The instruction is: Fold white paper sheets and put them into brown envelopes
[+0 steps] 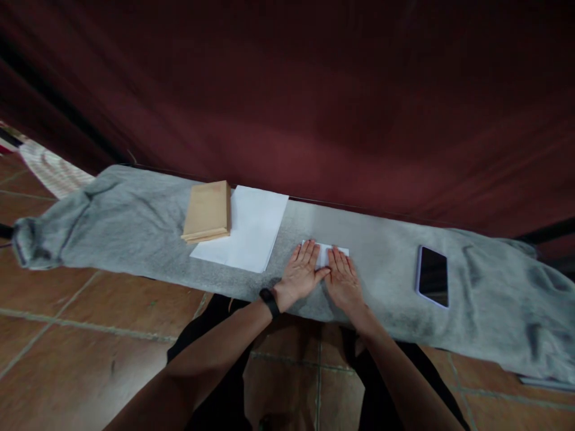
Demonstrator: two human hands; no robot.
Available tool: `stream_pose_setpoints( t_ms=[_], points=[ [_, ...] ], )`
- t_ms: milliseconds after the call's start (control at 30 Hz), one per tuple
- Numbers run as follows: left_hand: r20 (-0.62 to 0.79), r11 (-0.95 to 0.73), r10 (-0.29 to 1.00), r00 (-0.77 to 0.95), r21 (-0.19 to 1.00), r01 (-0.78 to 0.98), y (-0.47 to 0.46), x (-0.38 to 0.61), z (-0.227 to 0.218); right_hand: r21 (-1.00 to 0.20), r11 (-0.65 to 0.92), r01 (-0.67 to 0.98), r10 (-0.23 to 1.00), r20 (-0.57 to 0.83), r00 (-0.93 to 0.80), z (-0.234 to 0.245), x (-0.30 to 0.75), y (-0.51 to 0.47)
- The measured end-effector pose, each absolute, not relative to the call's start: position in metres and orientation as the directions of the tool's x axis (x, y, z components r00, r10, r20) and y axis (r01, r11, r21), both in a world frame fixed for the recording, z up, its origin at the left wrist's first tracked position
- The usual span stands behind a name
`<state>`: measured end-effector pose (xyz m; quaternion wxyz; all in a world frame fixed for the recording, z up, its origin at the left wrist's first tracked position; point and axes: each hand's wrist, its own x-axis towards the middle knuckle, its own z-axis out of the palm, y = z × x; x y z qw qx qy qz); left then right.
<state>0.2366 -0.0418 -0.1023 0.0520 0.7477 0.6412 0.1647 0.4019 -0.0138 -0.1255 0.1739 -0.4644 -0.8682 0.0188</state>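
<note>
My left hand point(302, 272) and my right hand point(344, 278) lie flat side by side on a small folded white paper point(324, 254), fingers stretched out and pressing it down on the grey cloth point(148, 233). Most of the folded paper is hidden under my palms. A black band point(269, 301) sits on my left wrist. To the left lies a stack of white sheets point(251, 230), with a pile of tan envelopes point(207, 211) overlapping its left edge.
A phone point(433, 276) with a dark screen lies on the cloth to the right of my hands. A dark red curtain point(314, 102) hangs right behind the cloth-covered bench. Brown floor tiles point(81, 341) lie below, with my dark-clothed legs.
</note>
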Motion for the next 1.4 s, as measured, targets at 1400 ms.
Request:
stream_pose_setpoints(
  t_ms=[1400],
  points=[
    [0.088, -0.094, 0.992, 0.090, 0.049, 0.994, -0.055, 0.215, -0.094, -0.090, 0.587, 0.804, 0.778, 0.335, -0.531, -0.131, 0.418, -0.007]
  ],
)
